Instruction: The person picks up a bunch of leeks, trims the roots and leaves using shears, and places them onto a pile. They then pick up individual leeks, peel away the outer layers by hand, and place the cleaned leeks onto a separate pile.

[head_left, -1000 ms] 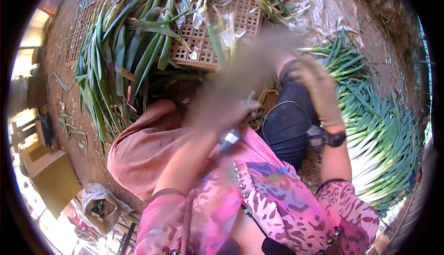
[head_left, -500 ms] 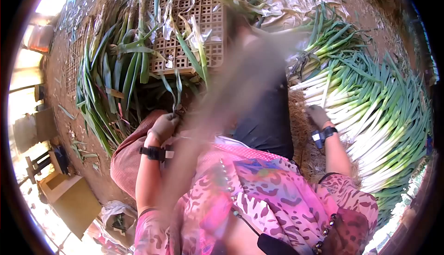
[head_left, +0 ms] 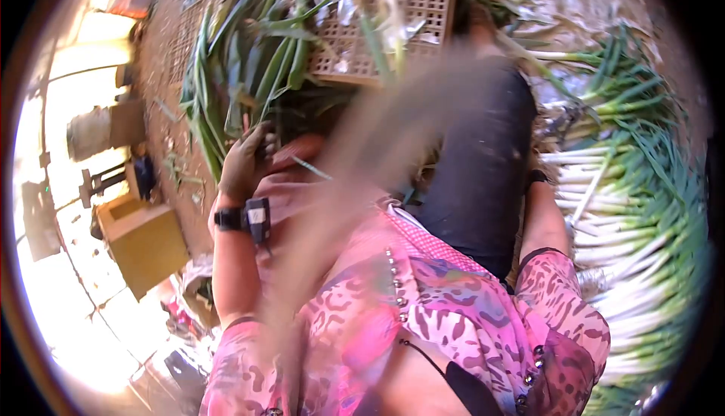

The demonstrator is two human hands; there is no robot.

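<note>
Beside long, flat leaves (head_left: 236,65), the left hand (head_left: 243,162) curls, nearer than before. Smooth white onions (head_left: 623,254) lie past the dark leg (head_left: 483,171), which now hides the right hand; I can't tell either grip.

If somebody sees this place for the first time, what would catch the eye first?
Probably the long row of green onions along the right side, white inward and green outward. Next, the leafy bunch at upper left, beside the latticed crate, with the left hand near its lower end. A blurred brown streak crosses the middle.
</note>
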